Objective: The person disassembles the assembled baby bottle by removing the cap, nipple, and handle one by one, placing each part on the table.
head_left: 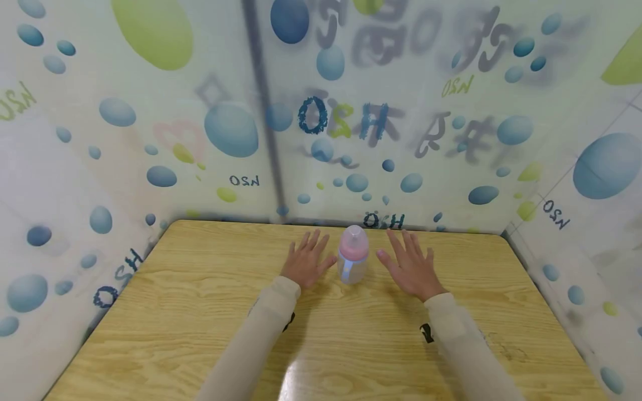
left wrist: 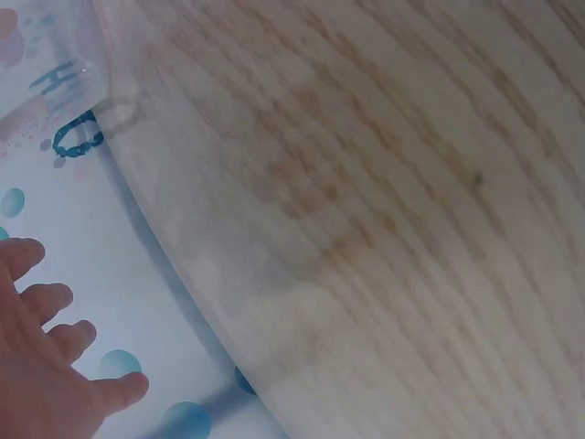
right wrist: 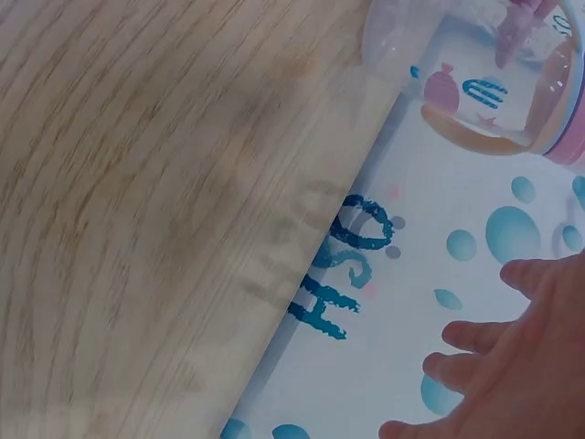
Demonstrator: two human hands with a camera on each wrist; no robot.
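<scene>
A baby bottle [head_left: 353, 255] with a pink collar and a clear cap stands upright on the wooden table [head_left: 210, 289], between the two hands. On its left is my left hand [head_left: 307, 262], fingers spread, thumb pointing toward the bottle. My right hand [head_left: 412, 268] is held on the other side with its fingers spread and a gap to the bottle. In the right wrist view, the bottle's clear body [right wrist: 475, 82] shows printed shapes at the top right, above the spread fingers. The left wrist view shows the left hand [left wrist: 46, 357] with its fingers apart, holding nothing.
A printed backdrop [head_left: 431, 200] with blue and green drops and H2O lettering rises behind the table's far edge. Similar side panels [head_left: 75, 184] stand at the left and right. Dark shadows of lettering fall on the back panel.
</scene>
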